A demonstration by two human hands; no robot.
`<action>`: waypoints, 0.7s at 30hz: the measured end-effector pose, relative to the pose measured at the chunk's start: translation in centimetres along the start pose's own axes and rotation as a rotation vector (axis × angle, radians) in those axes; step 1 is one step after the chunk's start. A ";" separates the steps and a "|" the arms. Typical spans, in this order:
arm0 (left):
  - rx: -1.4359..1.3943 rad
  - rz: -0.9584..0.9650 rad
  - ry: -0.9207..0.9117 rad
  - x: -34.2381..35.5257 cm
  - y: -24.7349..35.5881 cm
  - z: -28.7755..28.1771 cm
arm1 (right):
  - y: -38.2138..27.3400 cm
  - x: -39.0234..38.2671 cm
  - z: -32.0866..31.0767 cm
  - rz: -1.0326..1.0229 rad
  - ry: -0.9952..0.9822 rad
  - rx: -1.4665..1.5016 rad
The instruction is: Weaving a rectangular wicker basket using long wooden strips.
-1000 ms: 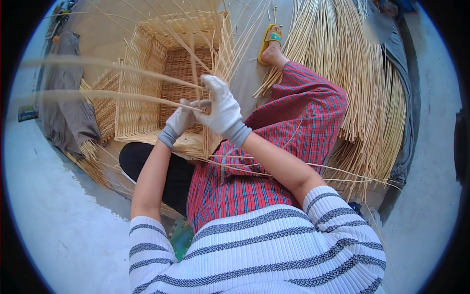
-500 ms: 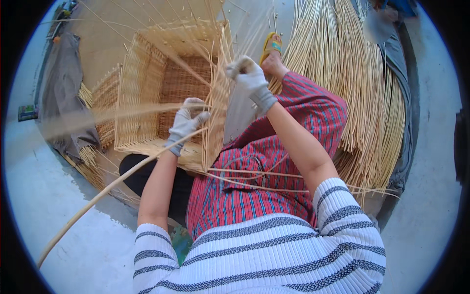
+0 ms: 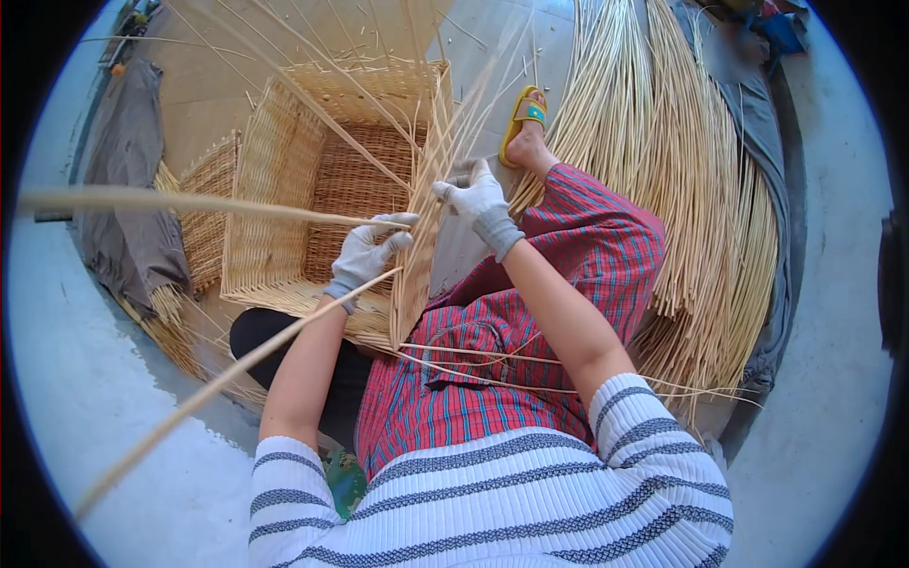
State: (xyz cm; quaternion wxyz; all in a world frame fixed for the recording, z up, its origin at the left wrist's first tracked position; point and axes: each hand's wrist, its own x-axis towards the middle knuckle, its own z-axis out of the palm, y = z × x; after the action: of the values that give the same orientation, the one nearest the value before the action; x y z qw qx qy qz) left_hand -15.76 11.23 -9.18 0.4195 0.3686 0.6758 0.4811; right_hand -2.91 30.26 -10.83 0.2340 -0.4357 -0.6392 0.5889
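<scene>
A square wicker basket lies tipped on its side in front of me, its darker woven bottom facing up toward me. My left hand, in a pale glove, grips the near right edge of the basket, fingers and thumb on either side of the weave. One long wicker rod runs off to the left from beside those fingers; a thicker rod slants down to the lower left. My right hand, also gloved, is closed in a pinch at the outer side among thin stakes; the rod between its fingertips is partly hidden.
A big bundle of pale wicker rods lies on a grey cloth at the right. Another woven piece and a dark cloth are at the left. My foot in a yellow slipper is beyond my right hand. Loose rods cross my lap.
My right hand has come down and slightly closer to the basket's edge. The long rod at the left has swung upward, and my left hand has shifted slightly.
</scene>
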 end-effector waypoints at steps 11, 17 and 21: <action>0.593 0.317 0.142 0.0 0.4 0.2 | -7.2 -2.5 1.4 -0.959 -0.051 -0.261; 0.872 0.370 0.143 0.1 1.8 -0.6 | -6.0 -0.5 0.3 -0.690 -0.485 -0.048; 0.853 0.379 0.090 0.3 0.9 -1.6 | -8.1 -2.1 -0.2 -0.882 -0.458 -0.130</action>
State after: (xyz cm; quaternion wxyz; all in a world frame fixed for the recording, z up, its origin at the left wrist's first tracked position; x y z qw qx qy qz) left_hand -17.23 11.22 -8.14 0.1057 0.6039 0.7513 0.2441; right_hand -3.92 29.18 -2.55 0.2869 0.0029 -0.8328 0.4734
